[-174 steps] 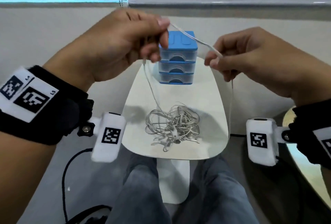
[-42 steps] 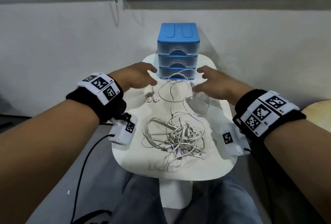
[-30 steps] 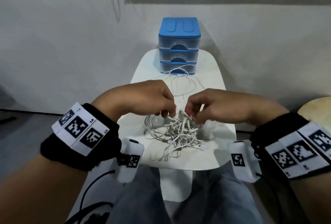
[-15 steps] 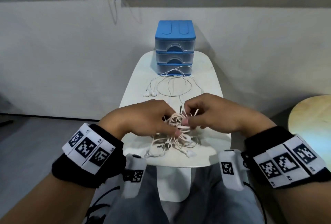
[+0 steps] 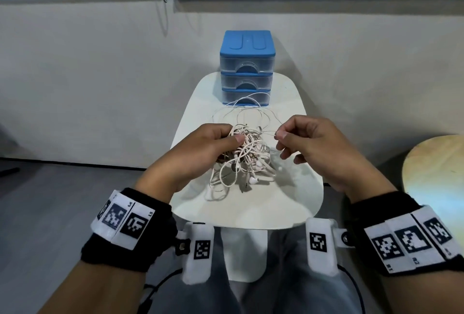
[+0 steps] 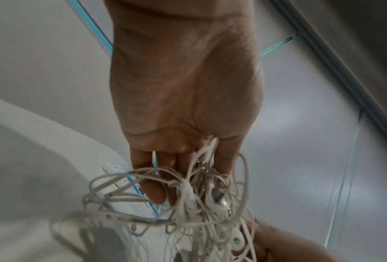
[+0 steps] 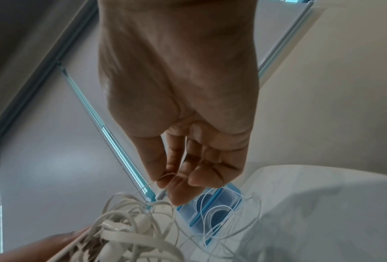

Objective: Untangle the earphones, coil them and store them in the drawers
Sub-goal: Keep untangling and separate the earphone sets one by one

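Note:
A knot of white earphone cables [image 5: 242,160] is lifted a little above the small white table [image 5: 296,203]; loops and earbuds hang from it [image 6: 210,203]. My left hand [image 5: 213,143] grips the top of the knot with thumb and curled fingers. To its right, my right hand [image 5: 301,138] pinches one thin cable between thumb and forefinger [image 7: 165,187]. A separate earphone [image 5: 248,110] lies loose on the table in front of the blue three-drawer box [image 5: 247,72], whose drawers are all pushed in.
The table is narrow and stands against a pale wall. A round wooden table [image 5: 437,175] sits at the right. My knees are under the table's near edge, and a black cable [image 5: 160,281] runs on the grey floor at the left.
Both hands dropped to the tangled pile and gathered it. Since half a second ago the knot has risen off the table and my right hand has drawn one cable out to the right.

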A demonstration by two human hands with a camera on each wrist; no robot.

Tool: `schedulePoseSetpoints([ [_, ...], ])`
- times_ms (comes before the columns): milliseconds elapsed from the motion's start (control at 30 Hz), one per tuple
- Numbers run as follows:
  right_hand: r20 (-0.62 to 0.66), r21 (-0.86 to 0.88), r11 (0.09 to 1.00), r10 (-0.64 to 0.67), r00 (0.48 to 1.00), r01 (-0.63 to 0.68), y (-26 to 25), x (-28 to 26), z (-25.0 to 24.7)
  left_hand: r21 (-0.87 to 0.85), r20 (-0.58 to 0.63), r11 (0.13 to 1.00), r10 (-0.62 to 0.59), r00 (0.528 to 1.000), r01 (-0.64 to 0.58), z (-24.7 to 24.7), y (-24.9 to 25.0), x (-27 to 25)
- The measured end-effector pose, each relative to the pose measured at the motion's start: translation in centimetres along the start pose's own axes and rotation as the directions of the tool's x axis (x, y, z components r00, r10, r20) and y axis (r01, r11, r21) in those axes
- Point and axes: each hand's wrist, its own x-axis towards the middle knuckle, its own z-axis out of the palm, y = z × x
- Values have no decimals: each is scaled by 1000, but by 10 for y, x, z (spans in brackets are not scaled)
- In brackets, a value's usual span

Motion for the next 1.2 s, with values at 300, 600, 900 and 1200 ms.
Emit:
schedulePoseSetpoints([
  [300,-41,35,999,7,999,-6,-2,-1,-4,-166,-29,986,-24,999,19,10,-1,6],
  [600,-20,61,996,-68,997,69,2,-10,7,-417,-142,908,-34,989,-29,17,-8,-2],
  [900,-116,-70,969,-245,963,238,2,-17,11,-607,-227,793,-123,966,-42,10,-8,-1],
  [1200,57,-257,939,-222,973,229,-5,-10,32,-679,-241,731,-133,961,-69,8,-2,1],
])
